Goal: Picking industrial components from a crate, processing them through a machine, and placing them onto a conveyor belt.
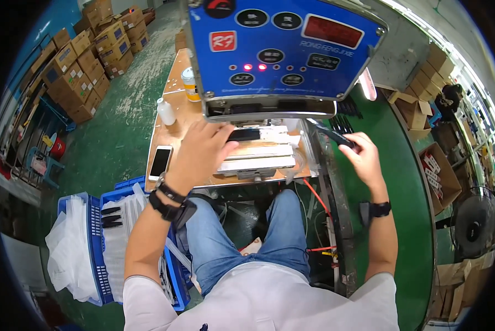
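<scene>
My right hand (363,157) is closed on one end of a long, slim black piece (331,133), which slants up and left toward the machine. My left hand (200,151) is at the left side of a pale fixture (258,162), fingers together at the end of a flat black piece (246,134) lying in it. Its fingertips are partly hidden, but they appear to grip that end. Above both hands hangs a machine head with a blue control panel (275,55), two of its red lights lit.
On the wooden table (158,138) are a phone (160,161), a white bottle (166,112) and a yellow-and-white can (190,84). More black pieces (344,113) lie on the green surface at right. Blue crates (96,248) with white wrapping stand at lower left. A fan (474,223) stands far right.
</scene>
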Available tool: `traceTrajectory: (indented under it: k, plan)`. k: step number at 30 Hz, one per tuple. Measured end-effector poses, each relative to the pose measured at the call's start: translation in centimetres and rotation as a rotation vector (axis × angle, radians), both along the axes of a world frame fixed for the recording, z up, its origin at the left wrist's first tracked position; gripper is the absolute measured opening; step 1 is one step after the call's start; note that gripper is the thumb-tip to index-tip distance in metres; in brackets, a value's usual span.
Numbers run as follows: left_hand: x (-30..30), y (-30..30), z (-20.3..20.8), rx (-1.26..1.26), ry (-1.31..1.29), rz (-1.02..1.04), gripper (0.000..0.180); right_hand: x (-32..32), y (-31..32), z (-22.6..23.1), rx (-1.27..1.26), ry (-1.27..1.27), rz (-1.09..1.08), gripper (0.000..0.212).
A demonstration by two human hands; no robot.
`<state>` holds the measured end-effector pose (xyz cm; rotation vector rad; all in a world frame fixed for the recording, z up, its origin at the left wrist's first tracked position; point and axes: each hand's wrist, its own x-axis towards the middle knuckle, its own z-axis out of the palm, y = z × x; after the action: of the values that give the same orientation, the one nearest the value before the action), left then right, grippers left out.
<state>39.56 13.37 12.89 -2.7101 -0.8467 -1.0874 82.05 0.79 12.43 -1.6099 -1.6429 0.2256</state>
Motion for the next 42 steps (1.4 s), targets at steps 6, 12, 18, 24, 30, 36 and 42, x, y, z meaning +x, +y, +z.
traceTrajectory:
  k: [6, 12, 18, 24, 30, 36, 42]
  plan:
    - [4.1, 0.3, -0.8, -0.211, 0.152, 0.039, 0.033, 15.9, -4.8, -9.6, 0.014, 0.081, -0.389, 0.026]
    - [0.0, -3.5, -0.3, -0.078, -0.063, 0.099, 0.038, 22.4, -3.5, -15.5, -0.349, -0.316, -0.739, 0.040]
    - [-15.8, -6.2, -7.2, -0.312, -0.413, 0.433, 0.031, 27.0, 0.6, -17.8, -0.292, -0.366, -0.529, 0.033]
    - [-38.7, -10.9, -17.8, -0.595, -0.564, 1.172, 0.034, 23.9, 6.1, -18.2, -0.419, -0.457, -0.527, 0.051]
    - [-50.3, -10.9, -26.5, -0.718, -0.468, 1.585, 0.087, 28.6, 1.0, -16.1, -0.339, -0.434, -0.624, 0.053]
    - [-55.8, -10.0, -29.2, -1.234, -0.825, 1.339, 0.104, 21.7, -3.1, -10.7, -0.595, 0.000, -0.478, 0.050]
    - [-58.3, -11.8, -29.9, -1.014, -0.770, 1.185, 0.091, 10.9, 1.1, -6.5, -0.444, -0.102, -0.275, 0.050]
